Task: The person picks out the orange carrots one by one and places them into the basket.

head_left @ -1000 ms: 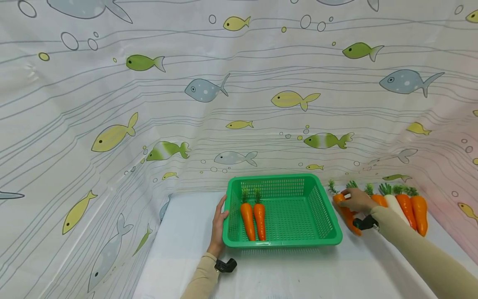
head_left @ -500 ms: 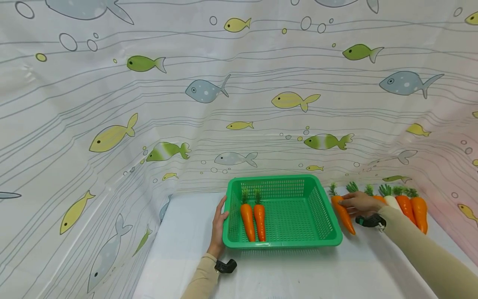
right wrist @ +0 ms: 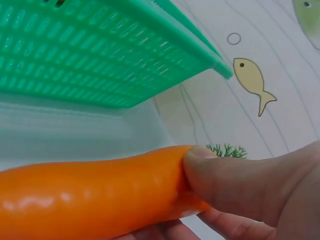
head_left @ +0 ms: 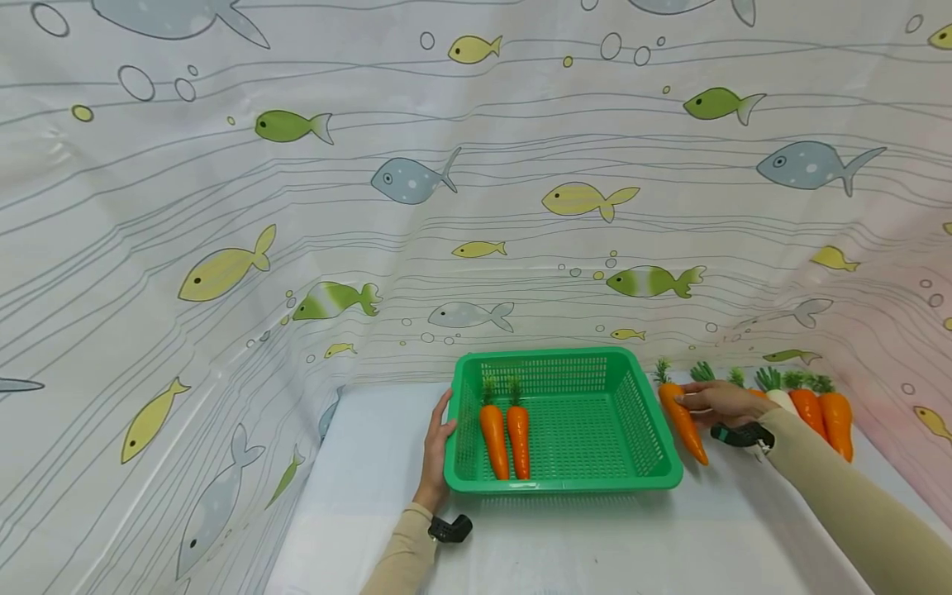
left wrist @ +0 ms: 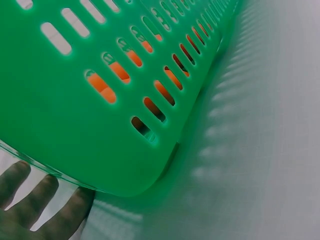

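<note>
A green plastic basket [head_left: 565,486] holds two orange carrots, a left carrot [head_left: 494,442] and a right carrot [head_left: 518,442], side by side at its left. My left hand [head_left: 433,459] rests against the basket's left outer side. In the left wrist view its fingers [left wrist: 37,200] lie fairly straight against the basket wall. Right of the basket, my right hand [head_left: 721,401] pinches another carrot [head_left: 686,426] near its leafy end. In the right wrist view the thumb [right wrist: 225,182] presses on top of this carrot, with fingers underneath; its tip points toward me.
To the right lie more vegetables in a row, partly behind the right arm: a white radish [head_left: 781,402], an orange-red carrot [head_left: 808,417] and a thick orange carrot [head_left: 837,421]. A fish-print sheet [head_left: 521,273] rises behind the white table [head_left: 550,541].
The gripped carrot has shifted slightly left and turned a little, closer to the basket's right side. My right hand moved from above it to its right side. The left hand stays put.
</note>
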`<state>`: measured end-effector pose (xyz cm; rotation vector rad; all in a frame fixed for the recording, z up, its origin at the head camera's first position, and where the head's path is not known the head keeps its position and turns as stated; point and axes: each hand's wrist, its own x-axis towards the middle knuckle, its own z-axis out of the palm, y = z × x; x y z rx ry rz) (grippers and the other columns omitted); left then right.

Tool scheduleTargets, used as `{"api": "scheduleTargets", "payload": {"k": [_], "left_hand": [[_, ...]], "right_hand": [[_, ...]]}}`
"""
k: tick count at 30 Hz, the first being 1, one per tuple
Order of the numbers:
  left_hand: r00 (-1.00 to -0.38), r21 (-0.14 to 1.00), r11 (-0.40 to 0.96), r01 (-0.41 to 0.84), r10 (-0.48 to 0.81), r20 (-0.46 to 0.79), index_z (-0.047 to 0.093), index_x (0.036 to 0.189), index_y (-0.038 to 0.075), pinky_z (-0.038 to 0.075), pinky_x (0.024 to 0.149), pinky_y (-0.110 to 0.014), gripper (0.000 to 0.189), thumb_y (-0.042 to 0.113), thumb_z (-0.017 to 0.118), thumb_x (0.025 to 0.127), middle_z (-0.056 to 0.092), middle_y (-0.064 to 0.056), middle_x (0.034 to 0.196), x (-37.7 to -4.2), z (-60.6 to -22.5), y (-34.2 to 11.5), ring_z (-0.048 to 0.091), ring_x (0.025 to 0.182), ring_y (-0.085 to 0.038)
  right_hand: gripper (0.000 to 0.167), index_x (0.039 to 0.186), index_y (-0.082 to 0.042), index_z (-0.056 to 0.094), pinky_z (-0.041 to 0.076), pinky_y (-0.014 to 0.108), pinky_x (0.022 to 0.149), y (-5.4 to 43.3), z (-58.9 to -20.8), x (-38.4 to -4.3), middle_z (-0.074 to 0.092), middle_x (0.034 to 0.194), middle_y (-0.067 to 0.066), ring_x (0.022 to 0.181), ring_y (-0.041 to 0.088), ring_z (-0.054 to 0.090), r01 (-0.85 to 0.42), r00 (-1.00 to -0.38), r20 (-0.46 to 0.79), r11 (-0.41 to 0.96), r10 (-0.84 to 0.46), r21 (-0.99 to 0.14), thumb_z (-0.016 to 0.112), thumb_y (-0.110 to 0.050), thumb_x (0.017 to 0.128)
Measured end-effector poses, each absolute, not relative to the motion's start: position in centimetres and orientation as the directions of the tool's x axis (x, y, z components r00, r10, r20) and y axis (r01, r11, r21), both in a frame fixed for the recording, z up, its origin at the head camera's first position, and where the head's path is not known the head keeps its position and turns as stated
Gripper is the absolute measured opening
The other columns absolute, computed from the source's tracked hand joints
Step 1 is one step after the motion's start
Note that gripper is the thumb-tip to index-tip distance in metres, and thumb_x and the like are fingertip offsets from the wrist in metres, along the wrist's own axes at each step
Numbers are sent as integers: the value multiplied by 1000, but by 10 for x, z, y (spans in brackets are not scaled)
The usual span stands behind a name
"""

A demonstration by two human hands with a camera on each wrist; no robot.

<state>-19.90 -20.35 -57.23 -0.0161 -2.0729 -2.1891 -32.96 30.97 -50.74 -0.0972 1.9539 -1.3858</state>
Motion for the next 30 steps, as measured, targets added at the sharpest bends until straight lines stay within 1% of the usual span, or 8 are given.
{"api": "scheduleTargets", "payload": {"k": [5, 7, 13, 19, 24, 28, 30], "left_hand": [[-993, 993, -60, 99, -76, 94, 26, 169, 33, 37, 117, -38, 58, 26, 30, 112, 19, -1, 178, -199, -571, -203, 31, 158, -30], [-992, 993, -61, 102, -76, 97, 26, 169, 32, 37, 117, -37, 58, 26, 29, 112, 20, -1, 178, -199, -571, -203, 32, 157, -31], [-992, 993, -58, 103, -76, 98, 26, 169, 32, 41, 113, -34, 58, 26, 29, 112, 20, -3, 178, -200, -570, -204, 35, 155, -33], [-991, 992, -59, 108, -80, 103, 26, 169, 32, 40, 114, -35, 57, 26, 29, 112, 20, -3, 178, -200, -571, -204, 34, 156, -32], [-991, 993, -61, 105, -84, 100, 27, 169, 32, 39, 115, -34, 58, 25, 29, 112, 20, -2, 178, -199, -572, -204, 33, 156, -31], [-992, 992, -74, 105, -84, 99, 28, 169, 31, 40, 114, -33, 58, 25, 30, 111, 21, -1, 178, -198, -572, -204, 34, 156, -31], [-991, 992, -73, 107, -84, 101, 28, 169, 31, 39, 115, -34, 58, 25, 30, 111, 20, -1, 178, -198, -571, -203, 32, 157, -31]], "right_hand": [[75, 161, 19, 1, 61, 38, 96, 312, -507, -333, 65, 127, 10, 106, 15, 72, 322, -718, -497, 401, -487, -858, 45, -20, 114], [75, 162, 17, -2, 60, 38, 97, 313, -507, -333, 66, 124, 7, 106, 14, 72, 324, -715, -490, 386, -498, -864, 43, -21, 115], [80, 164, 11, -8, 60, 36, 97, 313, -502, -332, 67, 117, 0, 104, 13, 72, 360, -726, -476, 316, -497, -878, 46, -21, 114], [83, 164, 9, -13, 59, 35, 99, 315, -494, -333, 67, 117, -5, 106, 9, 71, 347, -728, -431, 255, -534, -903, 46, -22, 115], [80, 164, 8, -13, 59, 34, 100, 317, -489, -335, 70, 115, -8, 106, 7, 72, 332, -746, -408, 236, -527, -913, 43, -21, 115], [81, 165, 6, -11, 59, 34, 100, 314, -485, -336, 68, 116, -9, 106, 7, 71, 344, -760, -414, 230, -502, -910, 45, -24, 115], [82, 165, 6, -11, 58, 33, 101, 311, -481, -336, 66, 118, -9, 107, 6, 70, 336, -767, -411, 238, -493, -912, 45, -25, 115]]}}
